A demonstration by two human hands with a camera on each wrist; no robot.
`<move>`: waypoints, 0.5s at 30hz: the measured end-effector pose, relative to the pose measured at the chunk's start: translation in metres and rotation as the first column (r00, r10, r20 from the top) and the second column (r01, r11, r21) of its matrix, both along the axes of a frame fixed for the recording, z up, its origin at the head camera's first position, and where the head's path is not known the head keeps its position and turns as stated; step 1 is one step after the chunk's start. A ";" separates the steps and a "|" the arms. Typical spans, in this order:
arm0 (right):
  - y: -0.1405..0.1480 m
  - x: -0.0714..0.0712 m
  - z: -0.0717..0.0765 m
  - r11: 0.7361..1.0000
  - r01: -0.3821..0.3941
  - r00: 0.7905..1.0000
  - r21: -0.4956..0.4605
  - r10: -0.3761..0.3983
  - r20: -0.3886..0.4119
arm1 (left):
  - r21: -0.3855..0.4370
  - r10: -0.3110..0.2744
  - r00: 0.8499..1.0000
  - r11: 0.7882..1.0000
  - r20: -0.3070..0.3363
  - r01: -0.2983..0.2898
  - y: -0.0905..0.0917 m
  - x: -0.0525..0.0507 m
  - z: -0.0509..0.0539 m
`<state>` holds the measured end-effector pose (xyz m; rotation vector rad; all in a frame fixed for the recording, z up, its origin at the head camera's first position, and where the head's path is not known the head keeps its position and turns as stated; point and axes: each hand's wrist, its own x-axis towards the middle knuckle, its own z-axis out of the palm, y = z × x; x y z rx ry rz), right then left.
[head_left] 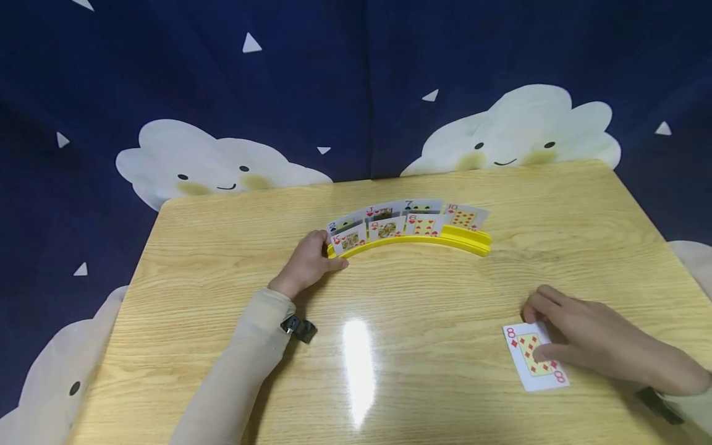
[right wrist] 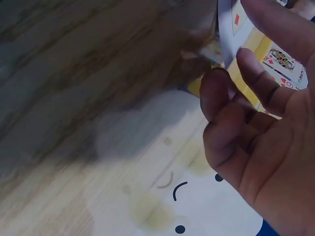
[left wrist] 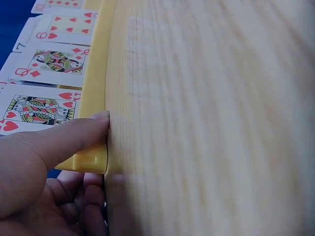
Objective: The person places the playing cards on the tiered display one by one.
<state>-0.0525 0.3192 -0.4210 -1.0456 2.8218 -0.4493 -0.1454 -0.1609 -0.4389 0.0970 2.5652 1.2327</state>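
Note:
A curved yellow card holder (head_left: pixel 470 245) stands on the table with playing cards in two rows. In the front row are a king of hearts (head_left: pixel 350 241), a queen of diamonds (head_left: pixel 387 229) and a six of hearts (head_left: pixel 425 226). My left hand (head_left: pixel 306 264) grips the holder's left end, the thumb lying along its front in the left wrist view. To the right and nearer me, my right hand (head_left: pixel 589 339) pinches an eight of diamonds (head_left: pixel 525 355) between thumb and fingers. The right wrist view shows only part of this card (right wrist: pixel 227 34).
Behind the front cards stand a jack (head_left: pixel 384 212), a seven (head_left: pixel 423 205) and, at the right, a ten of diamonds (head_left: pixel 466 217). The wooden table (head_left: pixel 434 371) reaches back to a dark blue curtain (head_left: pixel 311 80) with white clouds.

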 end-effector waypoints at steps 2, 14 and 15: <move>-0.002 -0.002 0.000 1.000 0.010 1.000 -0.001 -0.010 -0.013 | 0.000 0.000 1.000 1.000 -0.001 0.000 0.000 0.000 0.000; -0.017 -0.024 0.017 0.983 0.041 0.999 -0.180 -0.041 0.005 | 0.001 0.004 1.000 1.000 0.004 -0.004 0.000 0.000 0.001; -0.018 -0.027 0.018 0.978 0.051 0.999 -0.201 -0.050 0.011 | 0.000 0.004 1.000 1.000 0.004 -0.004 0.000 0.001 0.001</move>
